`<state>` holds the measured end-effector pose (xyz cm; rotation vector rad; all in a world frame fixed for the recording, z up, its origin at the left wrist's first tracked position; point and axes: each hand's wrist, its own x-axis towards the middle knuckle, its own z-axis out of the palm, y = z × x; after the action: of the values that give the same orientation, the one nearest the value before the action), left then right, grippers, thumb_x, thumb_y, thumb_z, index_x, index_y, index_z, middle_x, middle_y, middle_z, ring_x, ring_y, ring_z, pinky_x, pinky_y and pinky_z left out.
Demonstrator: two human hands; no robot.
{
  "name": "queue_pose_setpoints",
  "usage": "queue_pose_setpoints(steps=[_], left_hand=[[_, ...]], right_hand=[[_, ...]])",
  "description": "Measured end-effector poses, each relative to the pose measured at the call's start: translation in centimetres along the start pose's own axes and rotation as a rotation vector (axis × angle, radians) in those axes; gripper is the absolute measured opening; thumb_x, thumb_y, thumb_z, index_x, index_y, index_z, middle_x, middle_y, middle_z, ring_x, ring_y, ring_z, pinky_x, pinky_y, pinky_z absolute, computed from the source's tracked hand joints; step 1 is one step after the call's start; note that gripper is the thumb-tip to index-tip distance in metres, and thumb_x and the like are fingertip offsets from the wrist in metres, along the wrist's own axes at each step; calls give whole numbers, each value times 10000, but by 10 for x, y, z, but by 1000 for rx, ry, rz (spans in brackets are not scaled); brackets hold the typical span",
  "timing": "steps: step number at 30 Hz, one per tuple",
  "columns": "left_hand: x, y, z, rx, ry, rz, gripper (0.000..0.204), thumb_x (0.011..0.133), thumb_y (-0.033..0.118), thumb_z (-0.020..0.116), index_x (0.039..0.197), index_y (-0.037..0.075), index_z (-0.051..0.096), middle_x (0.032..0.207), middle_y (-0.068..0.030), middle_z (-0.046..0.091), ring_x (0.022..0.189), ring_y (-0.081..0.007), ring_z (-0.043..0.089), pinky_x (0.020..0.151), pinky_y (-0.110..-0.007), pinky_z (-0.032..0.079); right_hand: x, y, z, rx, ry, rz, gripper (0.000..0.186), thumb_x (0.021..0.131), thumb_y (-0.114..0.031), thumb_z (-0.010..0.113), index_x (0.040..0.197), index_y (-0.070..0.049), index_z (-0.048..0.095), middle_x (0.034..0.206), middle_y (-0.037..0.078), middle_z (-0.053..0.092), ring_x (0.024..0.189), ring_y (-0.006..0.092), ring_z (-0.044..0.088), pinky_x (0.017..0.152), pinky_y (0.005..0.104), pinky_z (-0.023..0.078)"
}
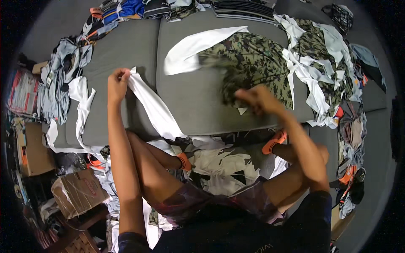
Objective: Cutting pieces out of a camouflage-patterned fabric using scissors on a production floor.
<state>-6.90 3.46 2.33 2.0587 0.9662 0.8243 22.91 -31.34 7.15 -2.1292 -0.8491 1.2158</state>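
Note:
My left hand [120,80] is closed on the upper end of a long white fabric strip [154,107]. From there the strip slants down to the right, toward the front edge of the grey cushion. My right hand [258,99] is smeared by motion over the lower part of a camouflage-print garment [257,55]; whether its fingers grip the cloth cannot be made out. Part of that garment beside the hand is blurred too. A white sleeve-like piece [185,52] extends from its left side across the cushion.
More camouflage cloth [337,80] with white pieces [314,90] lies at the right. Folded dark garments [244,10] are stacked at the back. Grey clothes [63,76] are heaped at the left, above a cardboard box [79,193]. White scraps [223,168] lie between my legs.

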Motion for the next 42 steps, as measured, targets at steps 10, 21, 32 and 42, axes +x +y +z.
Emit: queue_pose_setpoints(steps=[10, 21, 32, 42], left_hand=[[16, 13, 25, -58, -22, -7, 137, 883, 84, 572, 958, 8, 659, 815, -27, 619, 697, -114, 502, 649, -223, 413], [6, 29, 47, -25, -218, -16, 111, 900, 69, 531, 985, 37, 594, 802, -33, 598, 705, -115, 496, 644, -227, 413], [-16, 34, 56, 119, -479, -59, 465, 878, 28, 510, 1325, 133, 436, 1249, -140, 520, 1039, -247, 522, 875, -346, 440], [-6, -5, 62, 73, -473, 148, 556, 818, -62, 437, 1346, 110, 440, 1237, -125, 542, 948, -204, 522, 803, -280, 438]], right_hand=[[-72, 132, -197, 76, 458, 10, 472, 857, -428, 639, 561, -75, 536, 446, 9, 418, 361, 123, 380, 368, 258, 305], [-96, 97, -177, -161, 83, -205, 516, 895, -382, 609, 509, -46, 538, 426, 32, 486, 346, 109, 410, 374, 220, 337], [-74, 129, -222, 814, 772, -562, 237, 941, -261, 558, 774, -93, 566, 627, -22, 499, 522, 79, 438, 447, 218, 352], [-21, 115, -163, 1215, 342, -448, 361, 898, -398, 612, 663, -131, 547, 569, -5, 515, 459, 95, 445, 409, 220, 365]])
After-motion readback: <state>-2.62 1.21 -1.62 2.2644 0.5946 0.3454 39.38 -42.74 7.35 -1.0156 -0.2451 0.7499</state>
